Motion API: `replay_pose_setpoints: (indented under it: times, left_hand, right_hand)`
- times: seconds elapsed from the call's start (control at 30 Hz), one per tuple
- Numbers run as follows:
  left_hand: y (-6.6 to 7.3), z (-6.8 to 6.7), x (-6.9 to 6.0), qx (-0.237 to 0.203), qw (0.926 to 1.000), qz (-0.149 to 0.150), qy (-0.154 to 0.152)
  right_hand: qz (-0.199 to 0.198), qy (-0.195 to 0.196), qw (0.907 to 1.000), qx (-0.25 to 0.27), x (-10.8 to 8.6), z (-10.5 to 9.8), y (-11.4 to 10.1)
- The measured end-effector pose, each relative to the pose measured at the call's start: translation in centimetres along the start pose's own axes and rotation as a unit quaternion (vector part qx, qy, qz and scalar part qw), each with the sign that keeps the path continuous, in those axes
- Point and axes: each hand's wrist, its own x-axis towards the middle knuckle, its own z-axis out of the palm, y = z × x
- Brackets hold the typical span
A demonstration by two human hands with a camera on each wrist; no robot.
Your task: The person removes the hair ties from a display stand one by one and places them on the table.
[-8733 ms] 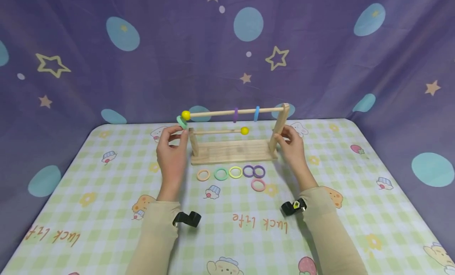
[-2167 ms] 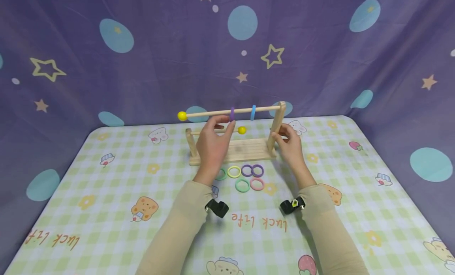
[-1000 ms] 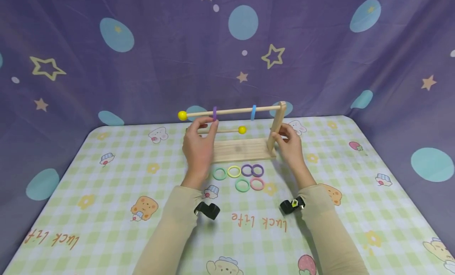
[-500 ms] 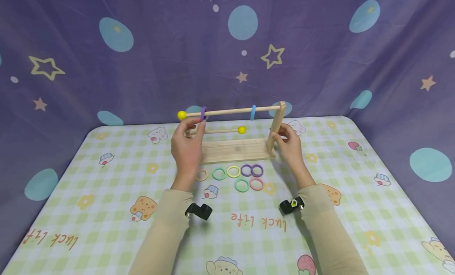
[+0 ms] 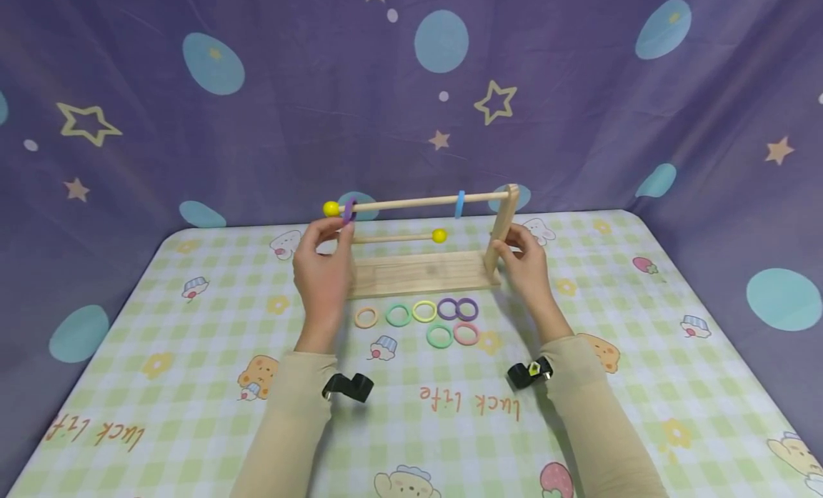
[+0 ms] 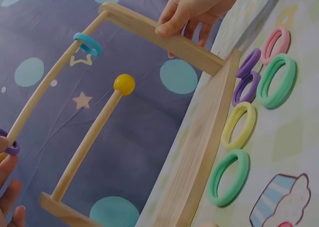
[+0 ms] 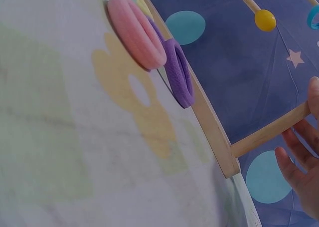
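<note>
My left hand pinches a purple hair tie that hangs round the upper rod of a wooden stand, close to the yellow ball at the rod's left end. Farther right on that rod hangs a blue hair tie. With thumb and fingers my right hand grips the right upright. Below, a shorter rod ends in another yellow ball. The left upright is mostly hidden behind my left hand in the head view.
In front of the wooden base lie several hair ties on the checked cloth: orange, green, yellow, two purple side by side, another green and pink. A purple curtain hangs behind the table.
My left hand has slid the purple hair tie leftward along the upper rod toward its yellow ball. Earlier, it held a green hair tie, which now lies beside the pink one. My right hand stays put.
</note>
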Motion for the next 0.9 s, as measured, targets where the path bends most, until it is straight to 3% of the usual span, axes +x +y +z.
replay_pose_setpoints:
  times: [0.2,0.6,0.9]
  left_hand:
    - [-0.4,-0.6,0.3,-0.014,0.9998,0.010,0.007]
    - [-0.6,-1.2,0.8,0.002,0.9997,-0.018,0.014]
    - [-0.9,-1.7,1.1,0.000,0.9997,-0.020,0.016]
  right_hand:
    - [-0.002,0.002,1.0000,0.003,0.0,0.1,0.0]
    - [-0.006,0.002,1.0000,0.006,-0.2,0.0,-0.1]
    - [-0.005,0.006,0.9999,0.008,-0.1,0.1,-0.2]
